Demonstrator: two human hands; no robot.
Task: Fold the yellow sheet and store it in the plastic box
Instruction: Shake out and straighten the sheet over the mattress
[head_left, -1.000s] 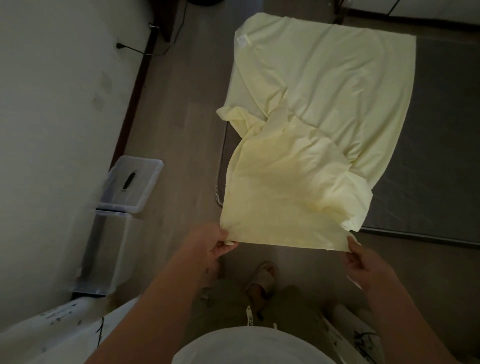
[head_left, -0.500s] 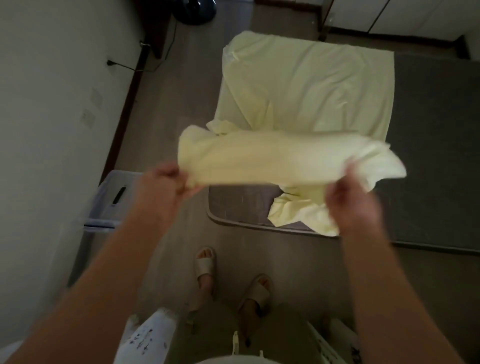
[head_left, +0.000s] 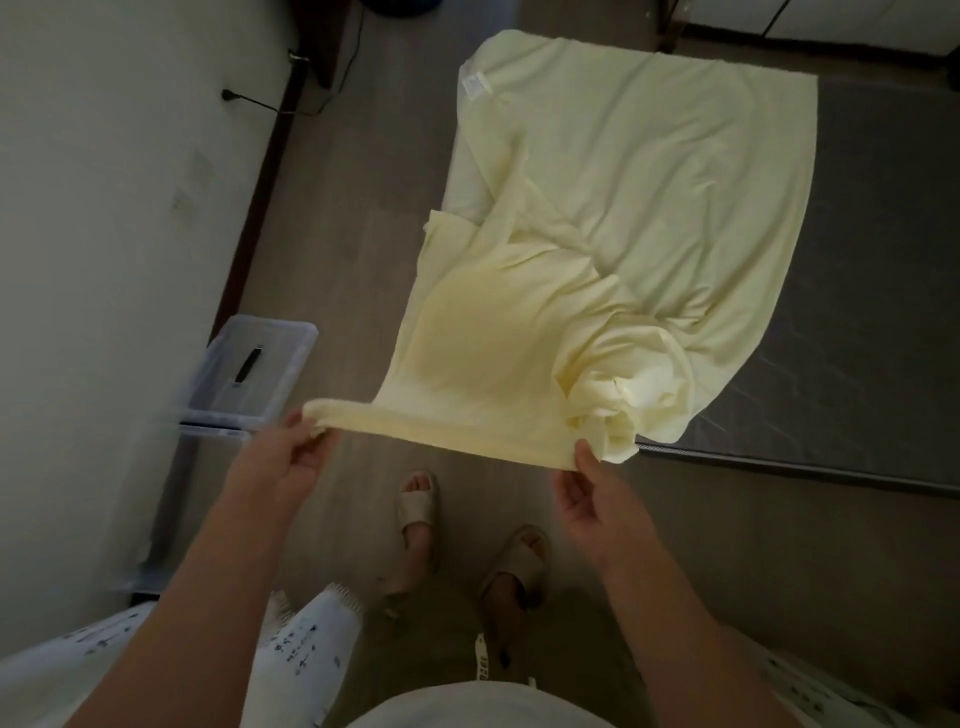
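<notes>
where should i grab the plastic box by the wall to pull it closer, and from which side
Grip the dark handle in the middle of the plastic box lid, coming from above. The box stands against the wall on its left, so that side is blocked, and its walls look smooth, with no other hold visible.

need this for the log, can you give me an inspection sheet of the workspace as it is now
surface: dark mattress on a wood floor.
job's things: yellow sheet partly spread on the mattress, near edge lifted; plastic box by the wall, lid on.
clutter: nothing seen.
grippers: left hand and right hand each pinch the sheet's near edge.
cables: black cable at the wall's base.
surroundings: white wall on the left; the person's sandals below the sheet.
</notes>
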